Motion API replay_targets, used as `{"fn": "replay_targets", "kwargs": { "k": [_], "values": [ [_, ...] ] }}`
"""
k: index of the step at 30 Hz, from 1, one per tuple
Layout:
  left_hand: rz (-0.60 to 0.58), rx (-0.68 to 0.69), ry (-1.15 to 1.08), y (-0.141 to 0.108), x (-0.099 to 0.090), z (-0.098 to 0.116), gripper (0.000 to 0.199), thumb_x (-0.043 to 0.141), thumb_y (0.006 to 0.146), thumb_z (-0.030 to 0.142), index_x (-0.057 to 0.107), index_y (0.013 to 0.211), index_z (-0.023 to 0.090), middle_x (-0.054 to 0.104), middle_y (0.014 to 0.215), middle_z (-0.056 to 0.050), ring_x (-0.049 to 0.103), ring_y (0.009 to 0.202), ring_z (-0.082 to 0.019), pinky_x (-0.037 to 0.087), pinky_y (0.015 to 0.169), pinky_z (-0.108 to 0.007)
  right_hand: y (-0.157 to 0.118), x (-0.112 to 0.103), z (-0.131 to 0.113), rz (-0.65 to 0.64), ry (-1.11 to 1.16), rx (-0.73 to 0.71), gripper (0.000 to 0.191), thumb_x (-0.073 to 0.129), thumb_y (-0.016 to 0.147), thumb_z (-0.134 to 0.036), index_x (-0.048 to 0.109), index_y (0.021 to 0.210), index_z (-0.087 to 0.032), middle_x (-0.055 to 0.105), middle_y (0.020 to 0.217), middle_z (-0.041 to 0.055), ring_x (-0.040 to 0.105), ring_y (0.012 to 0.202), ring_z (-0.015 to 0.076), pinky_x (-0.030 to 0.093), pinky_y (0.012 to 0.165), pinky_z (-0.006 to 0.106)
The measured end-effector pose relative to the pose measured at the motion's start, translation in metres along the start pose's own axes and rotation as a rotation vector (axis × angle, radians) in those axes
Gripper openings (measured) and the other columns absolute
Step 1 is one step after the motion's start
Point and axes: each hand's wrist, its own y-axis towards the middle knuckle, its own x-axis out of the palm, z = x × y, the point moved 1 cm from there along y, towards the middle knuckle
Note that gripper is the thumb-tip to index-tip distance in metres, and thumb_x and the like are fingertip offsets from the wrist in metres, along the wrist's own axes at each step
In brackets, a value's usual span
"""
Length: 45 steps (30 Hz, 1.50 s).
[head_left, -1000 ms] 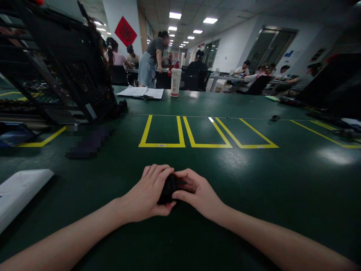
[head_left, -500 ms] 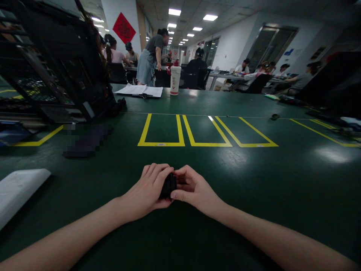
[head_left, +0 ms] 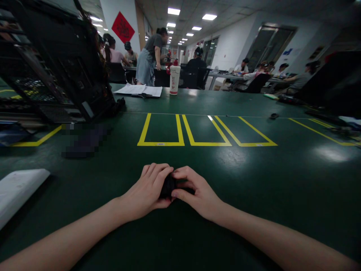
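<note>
A small black object (head_left: 168,186) lies between my two hands, low over the green table (head_left: 118,173) near its front middle. My left hand (head_left: 149,186) is wrapped over its left side, fingers on top and thumb below. From the right, my right hand (head_left: 194,190) pinches the object's right end between thumb and forefinger. Much of the object is hidden under my fingers, and its exact kind cannot be made out. Yellow tape outlines (head_left: 160,144) mark the table beyond my hands.
At the left stand a black open computer case (head_left: 81,71) and a white slab-like object (head_left: 19,188). Farther back are open papers (head_left: 138,90) and a white bottle with a red lid (head_left: 175,79). Several people sit or stand beyond the table.
My right hand's fingers have shifted slightly on the black object's right end. My left hand holds the same place. The view has moved very slightly.
</note>
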Motion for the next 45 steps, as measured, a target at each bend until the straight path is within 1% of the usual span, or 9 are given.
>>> {"fn": "replay_targets", "kwargs": {
  "k": [3, 8, 14, 17, 21, 29, 34, 40, 45],
  "values": [
    [0.013, 0.004, -0.008, 0.0004, 0.0002, -0.0001, 0.068, 0.068, 0.070, 0.016, 0.028, 0.125, 0.015, 0.048, 0.119, -0.015, 0.047, 0.105, -0.030, 0.039, 0.086, -0.045, -0.0012, 0.0008, 0.0024, -0.005, 0.004, -0.026, 0.027, 0.061, 0.080, -0.018, 0.052, 0.104, -0.027, 0.045, 0.110, 0.0012, 0.052, 0.103, 0.0158, 0.051, 0.088, 0.034],
    [-0.010, -0.010, -0.015, -0.0002, -0.0019, 0.0006, 0.067, 0.067, 0.072, 0.018, 0.027, 0.126, 0.015, 0.047, 0.120, -0.015, 0.046, 0.106, -0.029, 0.038, 0.087, -0.045, -0.0002, 0.0020, 0.0008, 0.002, 0.059, 0.024, 0.021, 0.059, 0.082, -0.019, 0.050, 0.100, -0.025, 0.049, 0.104, 0.0009, 0.055, 0.096, 0.0153, 0.051, 0.086, 0.035],
    [-0.030, -0.035, -0.046, -0.0008, -0.0025, 0.0007, 0.066, 0.065, 0.073, 0.018, 0.027, 0.127, 0.020, 0.047, 0.122, -0.012, 0.046, 0.107, -0.030, 0.038, 0.088, -0.046, 0.0007, 0.0014, -0.0051, -0.032, -0.006, 0.128, 0.033, 0.058, 0.083, -0.021, 0.044, 0.113, -0.022, 0.053, 0.111, 0.0056, 0.054, 0.104, 0.0191, 0.047, 0.092, 0.041],
    [-0.028, -0.039, -0.036, -0.0005, -0.0019, 0.0005, 0.070, 0.066, 0.070, 0.016, 0.026, 0.127, 0.020, 0.046, 0.122, -0.013, 0.046, 0.107, -0.031, 0.037, 0.088, -0.047, 0.0001, 0.0012, -0.0052, -0.055, 0.003, 0.102, 0.028, 0.058, 0.083, -0.020, 0.048, 0.109, -0.022, 0.052, 0.109, 0.0050, 0.054, 0.103, 0.0191, 0.046, 0.092, 0.041],
    [-0.037, -0.037, -0.026, -0.0002, -0.0022, 0.0011, 0.071, 0.068, 0.070, 0.016, 0.024, 0.126, 0.020, 0.046, 0.122, -0.014, 0.046, 0.107, -0.031, 0.037, 0.089, -0.048, -0.0005, 0.0005, -0.0031, -0.051, 0.025, 0.039, 0.032, 0.061, 0.079, -0.016, 0.048, 0.108, -0.023, 0.050, 0.109, 0.0035, 0.052, 0.105, 0.0185, 0.045, 0.094, 0.040],
    [-0.036, -0.033, -0.018, 0.0006, -0.0031, 0.0025, 0.068, 0.067, 0.072, 0.018, 0.026, 0.125, 0.017, 0.046, 0.121, -0.014, 0.046, 0.107, -0.030, 0.038, 0.089, -0.047, 0.0020, 0.0016, -0.0010, -0.022, 0.107, 0.083, 0.020, 0.059, 0.083, -0.024, 0.050, 0.100, -0.023, 0.052, 0.102, 0.0015, 0.056, 0.097, 0.0165, 0.050, 0.085, 0.036],
    [-0.030, -0.035, -0.017, 0.0008, -0.0031, 0.0020, 0.068, 0.068, 0.071, 0.017, 0.026, 0.125, 0.016, 0.046, 0.121, -0.014, 0.046, 0.107, -0.030, 0.038, 0.088, -0.046, 0.0001, 0.0022, -0.0023, -0.039, 0.016, 0.059, 0.022, 0.056, 0.084, -0.019, 0.048, 0.104, -0.023, 0.050, 0.101, 0.0027, 0.055, 0.095, 0.0171, 0.051, 0.082, 0.036],
    [-0.026, -0.019, -0.031, -0.0001, -0.0020, 0.0004, 0.069, 0.067, 0.072, 0.017, 0.025, 0.127, 0.019, 0.046, 0.122, -0.014, 0.045, 0.108, -0.031, 0.037, 0.089, -0.047, -0.0021, 0.0005, -0.0009, -0.006, -0.116, -0.032, 0.027, 0.059, 0.081, -0.019, 0.049, 0.105, -0.025, 0.047, 0.111, 0.0040, 0.049, 0.102, 0.0198, 0.046, 0.090, 0.041],
    [-0.006, -0.020, -0.030, -0.0003, -0.0032, 0.0009, 0.065, 0.065, 0.073, 0.018, 0.028, 0.126, 0.018, 0.048, 0.120, -0.013, 0.047, 0.106, -0.029, 0.038, 0.088, -0.045, -0.0005, 0.0026, -0.0006, 0.012, -0.008, 0.028, 0.019, 0.057, 0.083, -0.022, 0.049, 0.100, -0.024, 0.051, 0.102, 0.0019, 0.055, 0.095, 0.0171, 0.048, 0.087, 0.039]
  ]
}}
